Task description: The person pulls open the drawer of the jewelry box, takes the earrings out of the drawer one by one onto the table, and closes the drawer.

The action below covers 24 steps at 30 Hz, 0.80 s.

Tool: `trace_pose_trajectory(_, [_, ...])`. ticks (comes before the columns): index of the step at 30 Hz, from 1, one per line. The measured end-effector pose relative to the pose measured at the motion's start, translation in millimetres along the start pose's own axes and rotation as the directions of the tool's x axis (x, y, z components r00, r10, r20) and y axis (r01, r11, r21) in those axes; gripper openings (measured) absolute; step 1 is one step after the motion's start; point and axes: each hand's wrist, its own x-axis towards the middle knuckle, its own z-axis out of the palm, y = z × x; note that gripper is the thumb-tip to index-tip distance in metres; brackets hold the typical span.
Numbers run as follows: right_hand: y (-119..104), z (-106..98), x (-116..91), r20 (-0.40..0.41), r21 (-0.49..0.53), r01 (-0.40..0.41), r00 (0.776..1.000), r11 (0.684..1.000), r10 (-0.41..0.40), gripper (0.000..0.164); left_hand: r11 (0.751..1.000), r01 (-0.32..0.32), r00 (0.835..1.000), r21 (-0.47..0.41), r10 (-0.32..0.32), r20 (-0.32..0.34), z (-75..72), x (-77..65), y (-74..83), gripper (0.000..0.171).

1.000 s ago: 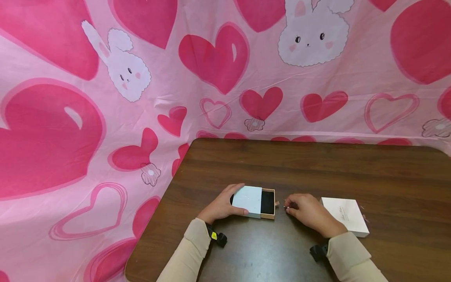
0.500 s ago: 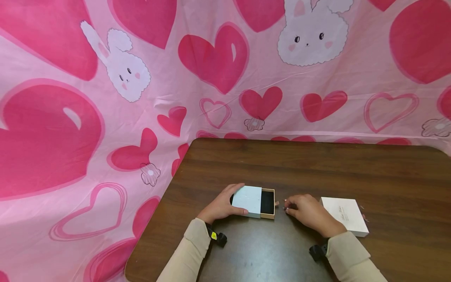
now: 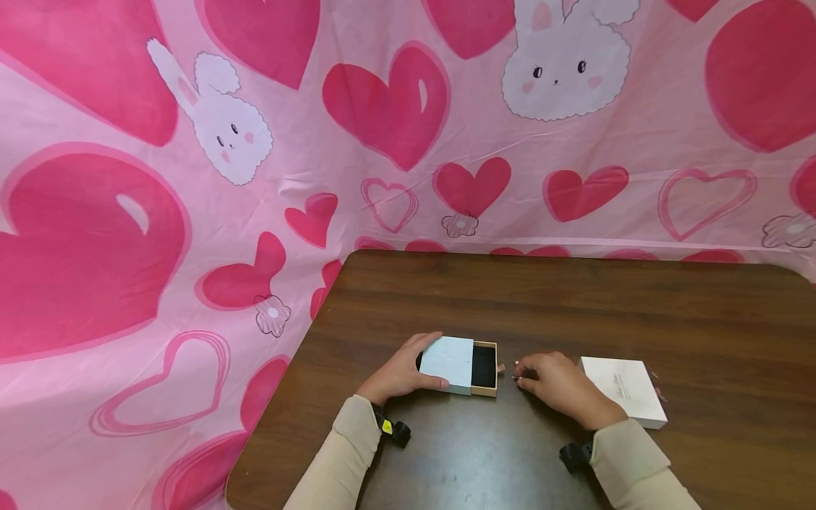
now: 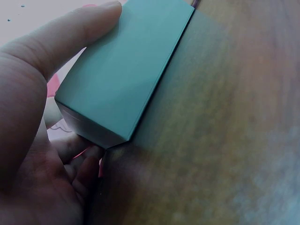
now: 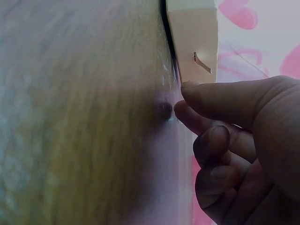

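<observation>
My left hand (image 3: 403, 372) grips the pale blue sleeve (image 3: 448, 363) of a small drawer box lying on the table, with the thumb along its near side. Out of the sleeve's right end the tan drawer (image 3: 484, 394) stands partly pulled, lined with a black pad (image 3: 484, 366); a short ribbon tab (image 3: 501, 367) sticks out of its end. Just right of that tab, my right hand (image 3: 556, 382) has curled fingers and pinches a tiny shiny thing (image 3: 515, 377) at the thumb and forefinger tips. Its kind is too small to tell. The right wrist view shows the drawer's end (image 5: 193, 42) beyond the fingers.
A white box (image 3: 625, 389) with printed lettering lies beside my right wrist, small pinkish bits (image 3: 661, 394) at its right edge. All rests on a dark brown wooden table (image 3: 574, 304). A pink heart-and-rabbit cloth (image 3: 382, 191) hangs behind and to the left.
The tiny shiny thing at my right fingertips has shifted slightly since a second ago. My left hand and the drawer box have kept their places.
</observation>
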Motion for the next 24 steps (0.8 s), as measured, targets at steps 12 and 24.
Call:
trace_pose_trajectory(12, [-1.1,-1.0,2.4,0.025,0.002,-0.012,1.0,1.0,0.012,0.013,1.0,-0.006,1.0,0.001,0.006,0.001,-0.2,-1.1,1.5,0.099])
trace_pose_trajectory(24, [2.0,0.8,2.9,-0.013,-0.006,0.064,0.998,0.998,-0.064,0.017,1.0,-0.006,1.0,0.003,0.006,-0.002,-0.3,-1.4,1.7,0.098])
